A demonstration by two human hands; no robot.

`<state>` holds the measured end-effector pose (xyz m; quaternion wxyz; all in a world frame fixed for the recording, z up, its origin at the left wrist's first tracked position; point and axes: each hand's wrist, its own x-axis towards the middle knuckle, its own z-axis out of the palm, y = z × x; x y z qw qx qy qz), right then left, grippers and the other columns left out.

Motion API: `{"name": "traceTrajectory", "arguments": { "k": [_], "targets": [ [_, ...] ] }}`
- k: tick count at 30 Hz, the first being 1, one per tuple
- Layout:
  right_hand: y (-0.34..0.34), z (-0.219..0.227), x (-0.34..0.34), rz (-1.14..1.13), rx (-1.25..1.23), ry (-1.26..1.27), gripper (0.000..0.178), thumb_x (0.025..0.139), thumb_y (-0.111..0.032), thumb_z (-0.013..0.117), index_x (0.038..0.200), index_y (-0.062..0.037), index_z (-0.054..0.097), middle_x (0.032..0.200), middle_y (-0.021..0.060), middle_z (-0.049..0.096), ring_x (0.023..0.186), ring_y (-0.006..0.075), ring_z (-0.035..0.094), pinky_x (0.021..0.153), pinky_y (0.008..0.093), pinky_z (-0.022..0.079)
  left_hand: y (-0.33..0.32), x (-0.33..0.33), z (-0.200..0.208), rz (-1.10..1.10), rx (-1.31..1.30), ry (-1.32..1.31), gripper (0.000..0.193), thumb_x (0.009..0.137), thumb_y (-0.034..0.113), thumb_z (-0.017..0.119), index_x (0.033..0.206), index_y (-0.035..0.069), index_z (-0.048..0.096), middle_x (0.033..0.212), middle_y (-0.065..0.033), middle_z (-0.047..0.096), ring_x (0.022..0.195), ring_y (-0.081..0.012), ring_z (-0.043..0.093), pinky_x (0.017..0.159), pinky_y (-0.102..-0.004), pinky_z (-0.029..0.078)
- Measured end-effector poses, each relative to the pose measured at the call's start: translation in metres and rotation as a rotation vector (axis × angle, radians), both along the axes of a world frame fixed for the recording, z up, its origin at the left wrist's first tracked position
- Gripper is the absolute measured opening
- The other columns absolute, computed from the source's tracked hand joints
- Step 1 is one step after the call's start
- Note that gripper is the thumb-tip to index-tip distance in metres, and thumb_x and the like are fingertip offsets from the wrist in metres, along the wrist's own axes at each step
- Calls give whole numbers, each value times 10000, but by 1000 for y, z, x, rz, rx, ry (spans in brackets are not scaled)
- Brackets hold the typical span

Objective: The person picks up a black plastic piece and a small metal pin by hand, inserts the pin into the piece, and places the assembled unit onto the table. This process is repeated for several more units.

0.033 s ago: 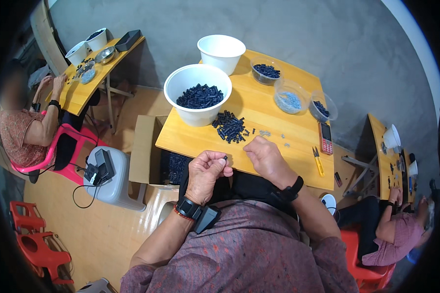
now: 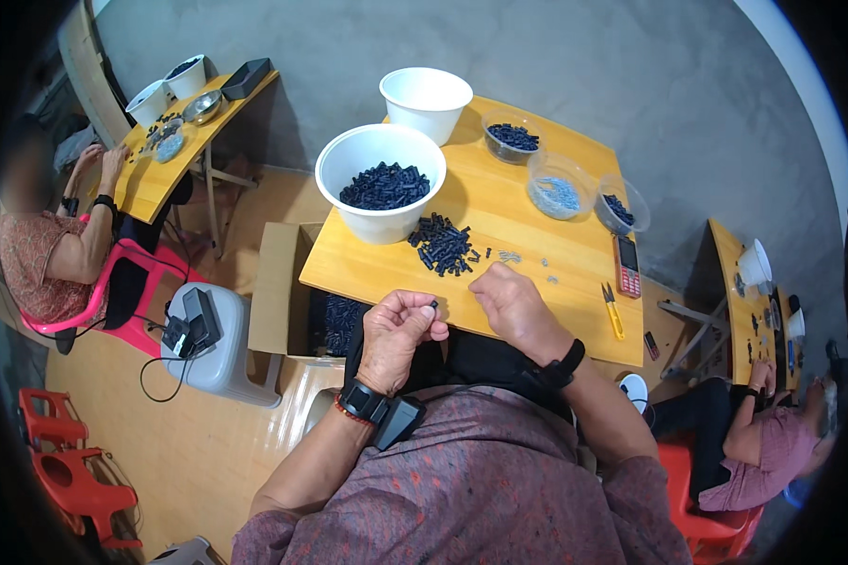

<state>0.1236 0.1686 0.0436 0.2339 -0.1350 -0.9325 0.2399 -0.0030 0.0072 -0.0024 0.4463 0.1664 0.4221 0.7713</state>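
Just in front of the table's near edge, my left hand [image 2: 398, 331] pinches a small black plastic piece [image 2: 433, 305] between thumb and forefinger. My right hand [image 2: 513, 299] is closed over the edge of the wooden table [image 2: 537, 254], fingers curled; anything in them is hidden. Beyond it lie several small silvery metal pieces [image 2: 510, 256]. A heap of short black plastic pieces [image 2: 443, 245] sits left of these. Behind the heap stands a white tub [image 2: 386, 222] with many more black pieces [image 2: 384, 186] inside.
Another white tub [image 2: 428, 89] and clear bowls [image 2: 561, 186] stand farther back. A red phone [image 2: 627, 266] and yellow-handled snips [image 2: 613, 313] lie at right. Below the table's left is a cardboard box [image 2: 278, 282]. Two people work at tables either side; a grey stool [image 2: 219, 353] is left.
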Motion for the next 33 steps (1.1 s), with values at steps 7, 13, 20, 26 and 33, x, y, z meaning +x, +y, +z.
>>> {"name": "traceTrajectory", "arguments": {
  "k": [7, 13, 20, 26, 33],
  "targets": [
    [0, 6, 12, 50, 79, -84, 70, 852, -19, 549, 898, 11, 592, 820, 174, 537, 771, 376, 577, 677, 456, 484, -1, 0, 2, -14, -25, -14, 136, 955, 86, 615, 1053, -8, 604, 888, -90, 669, 719, -159, 673, 704, -322, 596],
    [2, 10, 18, 131, 91, -79, 87, 805, 0, 543, 885, 7, 578, 851, 169, 535, 822, 371, 583, 729, 439, 497, -2, 0, 2, -10, -6, -11, 135, 954, 91, 618, 1047, -6, 608, 882, -84, 667, 708, -154, 667, 697, -321, 594],
    [1, 16, 17, 168, 234, -195, 140, 785, 35, 552, 917, 9, 591, 887, 174, 548, 849, 384, 590, 730, 442, 498, -2, 0, 3, -16, -27, -22, 139, 950, 93, 625, 1046, -5, 606, 897, -89, 673, 724, -159, 678, 699, -325, 597],
    [-20, 12, 0, 60, -634, 0, 89, 886, -5, 630, 967, 27, 612, 856, 65, 630, 779, 155, 645, 688, 291, 523, -3, 4, 7, -73, -17, -19, 125, 953, 52, 600, 1062, -8, 597, 916, -96, 676, 743, -167, 686, 714, -314, 601],
    [-36, -1, -14, 82, -1077, 196, 83, 937, -44, 614, 997, 12, 625, 893, 23, 649, 775, 71, 613, 691, 224, 511, -2, 2, 3, -112, 3, 10, 120, 951, 55, 603, 1053, -10, 594, 915, -89, 662, 723, -137, 650, 674, -292, 575]
  ]
}}
